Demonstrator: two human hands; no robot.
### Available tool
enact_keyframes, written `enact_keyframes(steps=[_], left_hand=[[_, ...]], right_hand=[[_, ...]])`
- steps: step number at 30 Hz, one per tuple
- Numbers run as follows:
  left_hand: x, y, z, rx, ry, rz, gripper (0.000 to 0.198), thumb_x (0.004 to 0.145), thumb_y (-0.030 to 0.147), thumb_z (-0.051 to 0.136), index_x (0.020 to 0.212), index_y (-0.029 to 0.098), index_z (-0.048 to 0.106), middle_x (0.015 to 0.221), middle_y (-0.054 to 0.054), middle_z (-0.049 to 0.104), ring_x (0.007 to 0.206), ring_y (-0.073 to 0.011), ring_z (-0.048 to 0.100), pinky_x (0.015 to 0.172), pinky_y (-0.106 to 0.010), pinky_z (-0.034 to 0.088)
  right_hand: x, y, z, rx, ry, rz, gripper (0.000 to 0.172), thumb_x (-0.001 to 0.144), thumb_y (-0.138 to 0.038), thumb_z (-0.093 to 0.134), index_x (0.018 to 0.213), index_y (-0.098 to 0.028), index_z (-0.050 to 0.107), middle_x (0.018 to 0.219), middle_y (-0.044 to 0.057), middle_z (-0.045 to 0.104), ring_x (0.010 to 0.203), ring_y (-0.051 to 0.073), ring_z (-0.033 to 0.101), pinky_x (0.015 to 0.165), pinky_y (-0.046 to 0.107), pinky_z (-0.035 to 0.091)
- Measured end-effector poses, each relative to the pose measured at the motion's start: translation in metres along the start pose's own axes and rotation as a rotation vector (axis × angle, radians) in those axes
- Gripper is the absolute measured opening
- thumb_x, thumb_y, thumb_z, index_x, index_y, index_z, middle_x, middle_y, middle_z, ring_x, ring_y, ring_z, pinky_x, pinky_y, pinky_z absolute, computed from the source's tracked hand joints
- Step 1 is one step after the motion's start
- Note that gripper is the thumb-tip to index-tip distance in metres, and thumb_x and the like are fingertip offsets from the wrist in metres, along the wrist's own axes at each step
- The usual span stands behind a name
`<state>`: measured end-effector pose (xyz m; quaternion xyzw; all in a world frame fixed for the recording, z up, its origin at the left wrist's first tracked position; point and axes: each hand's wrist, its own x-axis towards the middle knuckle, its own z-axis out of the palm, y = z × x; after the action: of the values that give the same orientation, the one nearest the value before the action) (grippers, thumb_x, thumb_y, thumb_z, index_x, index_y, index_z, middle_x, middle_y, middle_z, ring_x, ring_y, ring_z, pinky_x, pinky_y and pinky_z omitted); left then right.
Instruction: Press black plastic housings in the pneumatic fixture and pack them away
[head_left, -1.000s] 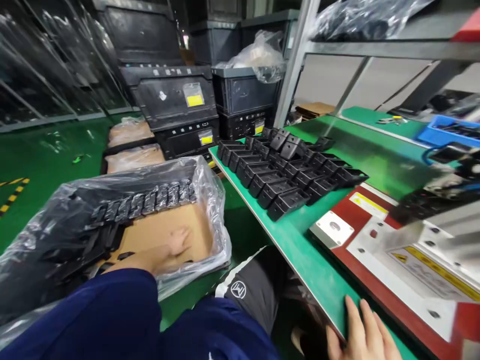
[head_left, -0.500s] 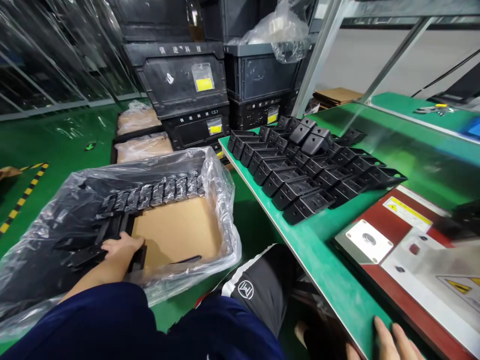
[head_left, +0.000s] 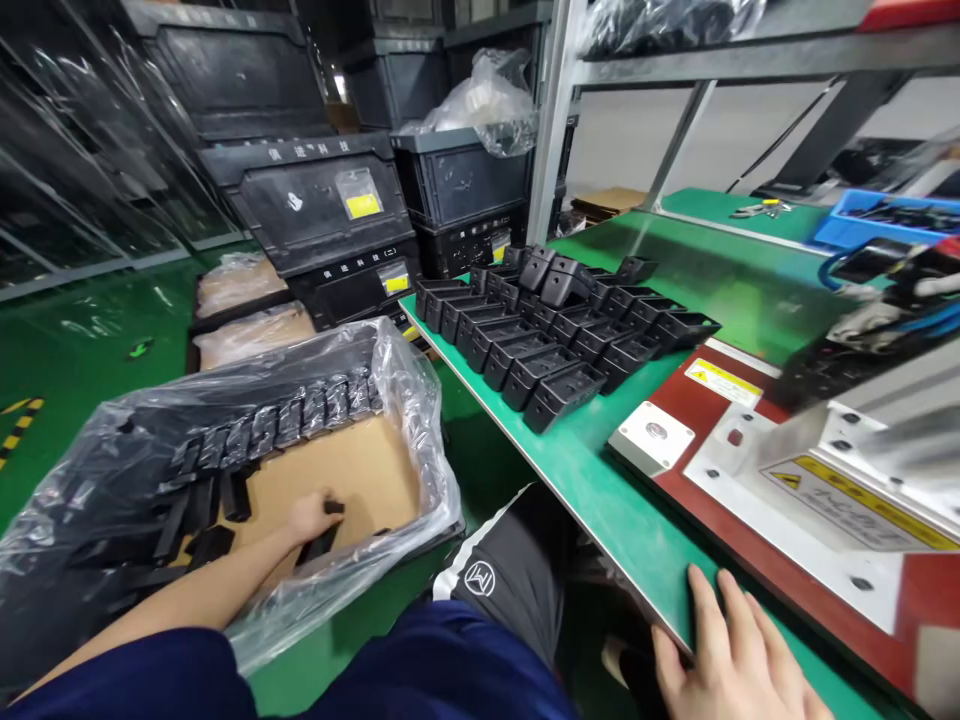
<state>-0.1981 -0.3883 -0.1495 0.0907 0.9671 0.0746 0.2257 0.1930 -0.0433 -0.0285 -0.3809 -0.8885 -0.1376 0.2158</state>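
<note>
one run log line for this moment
left hand: holding black elongated part, inside clear-plastic-lined bin | right hand: resting on flat green tabletop

Left hand (head_left: 310, 517) shifted right from black parts (head_left: 199, 505), now gripping black piece (head_left: 319, 545) over cardboard (head_left: 375, 460).

A factory workshop: stacked black plastic crates (head_left: 319, 232), a long green-topped workbench (head_left: 577, 485), rows of black box-shaped parts (head_left: 517, 360) and a red-and-silver metal machine (head_left: 795, 500) bearing yellow-and-white warning labels (head_left: 722, 381).

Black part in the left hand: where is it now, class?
The black part is in the head view's lower left, in the left hand, on or just over the cardboard in the plastic-lined bin.
</note>
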Motion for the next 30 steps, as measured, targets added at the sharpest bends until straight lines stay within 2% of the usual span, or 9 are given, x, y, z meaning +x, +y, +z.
enact_keyframes(steps=[4,7,11,14,17,19,21,24,30], left_hand=[[0.003,0.071,-0.022,-0.162,0.140,0.227,0.024,0.074,0.025,0.066,0.096,0.017,0.064,0.102,-0.008,0.068,0.098,-0.0228,0.064,0.092,-0.036,0.049],[-0.006,0.110,-0.064,-0.303,0.261,0.413,0.036,0.074,0.033,0.063,0.106,0.017,0.061,0.114,-0.008,0.064,0.107,-0.0241,0.061,0.099,-0.036,0.046],[-0.048,0.147,-0.127,-0.447,0.323,0.703,0.044,0.074,0.045,0.066,0.108,0.018,0.058,0.117,-0.008,0.060,0.111,-0.0240,0.058,0.100,-0.037,0.046],[-0.095,0.180,-0.146,-0.596,0.315,1.075,0.035,0.073,0.038,0.072,0.100,0.019,0.060,0.110,-0.008,0.061,0.108,-0.0240,0.058,0.099,-0.040,0.047],[-0.138,0.219,-0.133,-0.697,0.222,1.342,0.035,0.074,0.027,0.074,0.104,0.019,0.058,0.107,-0.010,0.061,0.103,-0.0230,0.060,0.090,-0.037,0.050],[-0.163,0.242,-0.114,-0.819,0.096,1.442,0.043,0.073,0.023,0.075,0.111,0.021,0.055,0.108,-0.010,0.060,0.101,-0.0219,0.060,0.086,-0.034,0.052],[-0.184,0.261,-0.095,-0.948,-0.055,1.488,0.049,0.072,0.020,0.076,0.116,0.023,0.053,0.110,-0.009,0.059,0.102,-0.0210,0.060,0.086,-0.031,0.052],[-0.209,0.284,-0.072,-1.100,-0.278,1.504,0.054,0.072,0.020,0.077,0.120,0.027,0.053,0.114,-0.007,0.058,0.106,-0.0201,0.058,0.091,-0.030,0.051],[-0.226,0.312,-0.057,-1.166,-0.650,1.346,0.054,0.079,0.027,0.073,0.126,0.030,0.049,0.116,-0.005,0.057,0.108,-0.0175,0.059,0.092,-0.025,0.051]], right_hand=[[-0.006,0.003,0.003,-0.042,-0.021,-0.003,0.068,0.095,-0.032,0.044,0.154,-0.019,0.014,0.147,0.014,0.044,0.125,0.034,0.052,0.081,0.045,0.045],[-0.010,0.002,0.001,-0.044,-0.025,-0.011,0.065,0.095,-0.030,0.044,0.153,-0.017,0.019,0.147,0.013,0.044,0.126,0.033,0.051,0.084,0.044,0.044],[-0.014,0.003,0.003,0.008,-0.021,0.022,0.058,0.096,-0.032,0.042,0.150,-0.015,0.030,0.148,0.013,0.043,0.129,0.033,0.047,0.086,0.046,0.044],[-0.015,0.004,0.007,0.141,0.025,0.063,0.050,0.095,-0.042,0.041,0.139,-0.018,0.048,0.142,0.014,0.050,0.126,0.036,0.049,0.088,0.050,0.044],[-0.017,-0.003,0.001,0.438,0.083,0.034,0.044,0.092,-0.050,0.048,0.125,-0.022,0.058,0.131,0.012,0.059,0.121,0.036,0.054,0.092,0.053,0.046],[-0.020,-0.013,-0.012,0.662,0.035,0.013,0.045,0.090,-0.046,0.055,0.130,-0.024,0.054,0.132,0.010,0.058,0.123,0.032,0.054,0.097,0.051,0.048],[-0.022,-0.024,-0.027,0.839,-0.068,0.015,0.057,0.089,-0.041,0.060,0.141,-0.026,0.043,0.139,0.009,0.053,0.127,0.030,0.051,0.102,0.048,0.048],[-0.025,-0.035,-0.045,1.074,-0.158,0.068,0.070,0.086,-0.042,0.065,0.147,-0.029,0.033,0.144,0.007,0.048,0.127,0.028,0.051,0.102,0.044,0.049],[-0.038,-0.021,-0.062,1.267,-0.022,0.388,0.049,0.080,-0.038,0.072,0.125,-0.028,0.054,0.116,0.006,0.066,0.100,0.021,0.065,0.082,0.032,0.056]])
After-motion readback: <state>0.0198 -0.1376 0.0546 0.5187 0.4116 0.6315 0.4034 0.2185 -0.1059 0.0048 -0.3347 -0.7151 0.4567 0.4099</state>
